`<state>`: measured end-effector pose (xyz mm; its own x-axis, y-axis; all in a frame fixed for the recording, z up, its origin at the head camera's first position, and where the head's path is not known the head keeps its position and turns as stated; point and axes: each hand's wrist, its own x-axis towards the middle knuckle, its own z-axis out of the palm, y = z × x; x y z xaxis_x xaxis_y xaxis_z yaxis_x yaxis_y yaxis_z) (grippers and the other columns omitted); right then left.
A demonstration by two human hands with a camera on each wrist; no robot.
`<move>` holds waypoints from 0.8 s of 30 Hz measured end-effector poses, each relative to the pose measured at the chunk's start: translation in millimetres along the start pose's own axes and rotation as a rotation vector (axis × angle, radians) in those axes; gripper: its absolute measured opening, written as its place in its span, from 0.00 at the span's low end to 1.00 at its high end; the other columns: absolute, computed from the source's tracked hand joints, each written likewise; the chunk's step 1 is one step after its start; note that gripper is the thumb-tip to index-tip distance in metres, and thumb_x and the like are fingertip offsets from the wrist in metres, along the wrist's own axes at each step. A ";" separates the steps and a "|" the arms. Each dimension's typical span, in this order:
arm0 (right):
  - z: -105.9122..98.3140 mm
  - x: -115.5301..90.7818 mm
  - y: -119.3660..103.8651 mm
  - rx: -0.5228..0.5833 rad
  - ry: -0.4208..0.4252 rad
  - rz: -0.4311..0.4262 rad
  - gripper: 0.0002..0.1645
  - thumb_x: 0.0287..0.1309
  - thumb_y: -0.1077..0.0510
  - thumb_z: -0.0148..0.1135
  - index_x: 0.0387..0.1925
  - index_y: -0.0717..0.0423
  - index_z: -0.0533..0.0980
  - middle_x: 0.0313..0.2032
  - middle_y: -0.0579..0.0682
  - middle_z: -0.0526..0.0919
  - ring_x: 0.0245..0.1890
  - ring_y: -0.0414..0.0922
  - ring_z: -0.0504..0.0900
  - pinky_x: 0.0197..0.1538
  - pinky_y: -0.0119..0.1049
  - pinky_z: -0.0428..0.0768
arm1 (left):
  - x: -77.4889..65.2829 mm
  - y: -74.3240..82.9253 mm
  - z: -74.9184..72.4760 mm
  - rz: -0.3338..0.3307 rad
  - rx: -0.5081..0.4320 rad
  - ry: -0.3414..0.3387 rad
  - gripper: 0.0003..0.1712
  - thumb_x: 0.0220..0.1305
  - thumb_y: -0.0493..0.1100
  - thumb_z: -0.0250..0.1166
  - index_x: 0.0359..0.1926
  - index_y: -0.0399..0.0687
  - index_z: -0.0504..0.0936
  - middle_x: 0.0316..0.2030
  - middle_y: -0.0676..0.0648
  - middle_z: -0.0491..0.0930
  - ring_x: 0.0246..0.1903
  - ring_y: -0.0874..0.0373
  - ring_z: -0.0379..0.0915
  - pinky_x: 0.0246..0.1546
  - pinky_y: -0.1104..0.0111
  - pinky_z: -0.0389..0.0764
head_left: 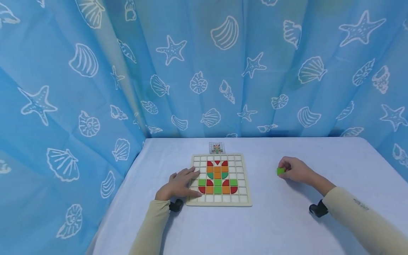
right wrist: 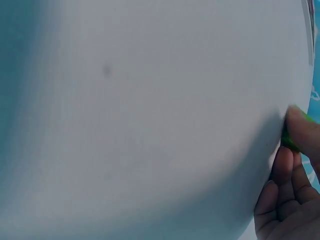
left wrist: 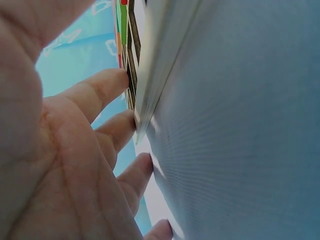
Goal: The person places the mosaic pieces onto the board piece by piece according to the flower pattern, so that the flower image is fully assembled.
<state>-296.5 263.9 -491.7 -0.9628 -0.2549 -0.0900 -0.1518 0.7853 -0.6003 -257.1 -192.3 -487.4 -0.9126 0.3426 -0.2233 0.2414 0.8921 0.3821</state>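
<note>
A square board [head_left: 220, 204] with a pale frame and a grid of white cells lies on the table. Red, orange and green tiles [head_left: 217, 170] form a flower-like pattern across its middle. My left hand [head_left: 180, 185] is spread over the board's left side, thumb and fingertips at the frame and outer cells. In the left wrist view its fingers [left wrist: 100, 90] reach along the board's edge, straight and apart. To the right of the board, my right hand [head_left: 297, 170] pinches a bright green tile [head_left: 280, 171] between thumb and fingers, low over the table; the fingers partly hide it.
Just behind the board lies a small card [head_left: 216, 148] printed with a similar pattern on a grid. A white cloth [head_left: 267, 226] covers the table. Blue curtains [head_left: 197, 71] with shells and starfish hang behind and at the left.
</note>
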 end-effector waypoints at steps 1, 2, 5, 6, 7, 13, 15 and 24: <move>-0.1 -0.3 -0.9 -0.007 0.014 0.003 0.13 0.53 0.61 0.71 0.39 0.58 0.76 0.36 0.53 0.81 0.37 0.47 0.75 0.40 0.38 0.77 | 0.5 0.7 0.7 0.001 -0.002 -0.002 0.54 0.49 0.67 0.72 0.75 0.62 0.62 0.77 0.50 0.53 0.77 0.45 0.45 0.71 0.36 0.47; 0.4 -0.5 -2.0 -0.016 0.028 0.003 0.12 0.54 0.61 0.70 0.38 0.59 0.76 0.36 0.53 0.81 0.36 0.47 0.76 0.39 0.38 0.77 | 0.9 1.3 1.3 -0.001 -0.001 -0.005 0.54 0.49 0.68 0.72 0.75 0.62 0.62 0.77 0.50 0.53 0.77 0.45 0.45 0.71 0.36 0.47; 5.4 -0.1 -8.3 -0.031 0.069 0.018 0.09 0.56 0.61 0.68 0.37 0.59 0.77 0.33 0.52 0.81 0.34 0.46 0.76 0.37 0.37 0.77 | 1.2 2.0 3.0 -0.007 -0.003 -0.018 0.54 0.49 0.68 0.72 0.75 0.62 0.61 0.78 0.50 0.52 0.77 0.45 0.44 0.71 0.36 0.47; 8.4 0.3 -11.6 -0.032 0.081 0.025 0.08 0.57 0.61 0.67 0.37 0.59 0.77 0.33 0.52 0.81 0.34 0.46 0.76 0.37 0.36 0.77 | 1.0 1.9 3.1 -0.009 -0.002 -0.023 0.54 0.49 0.68 0.72 0.75 0.62 0.61 0.78 0.50 0.52 0.77 0.45 0.44 0.71 0.36 0.46; 11.8 0.8 -15.8 -0.028 0.096 0.035 0.08 0.57 0.61 0.67 0.37 0.59 0.77 0.33 0.52 0.81 0.34 0.46 0.76 0.36 0.36 0.77 | 0.6 1.9 3.1 -0.010 -0.002 -0.026 0.54 0.49 0.68 0.72 0.75 0.62 0.61 0.78 0.50 0.52 0.77 0.45 0.44 0.71 0.36 0.46; 37.7 6.2 -52.4 0.013 0.188 0.049 0.08 0.59 0.60 0.66 0.38 0.59 0.78 0.35 0.53 0.82 0.36 0.47 0.79 0.37 0.38 0.81 | -1.5 -0.1 2.5 -0.029 0.010 -0.014 0.54 0.49 0.68 0.73 0.75 0.63 0.61 0.77 0.51 0.53 0.77 0.46 0.44 0.71 0.36 0.46; 45.9 7.1 -66.6 0.027 0.201 0.044 0.08 0.59 0.60 0.67 0.39 0.58 0.78 0.35 0.52 0.82 0.36 0.46 0.79 0.38 0.37 0.80 | -2.5 0.2 2.7 -0.033 0.004 -0.017 0.54 0.48 0.68 0.73 0.75 0.63 0.62 0.77 0.50 0.53 0.77 0.46 0.45 0.71 0.35 0.46; 73.0 1.6 -121.8 0.152 0.174 -0.046 0.08 0.58 0.58 0.69 0.37 0.55 0.79 0.32 0.48 0.81 0.32 0.43 0.75 0.35 0.31 0.76 | -1.4 4.2 0.4 -0.024 0.001 -0.008 0.54 0.50 0.67 0.72 0.75 0.63 0.60 0.78 0.50 0.52 0.77 0.45 0.43 0.72 0.37 0.45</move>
<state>-263.2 126.7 -476.7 -0.9817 -0.1768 0.0711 -0.1738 0.6780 -0.7142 -254.7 -189.0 -485.9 -0.9155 0.3234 -0.2394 0.2199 0.9004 0.3754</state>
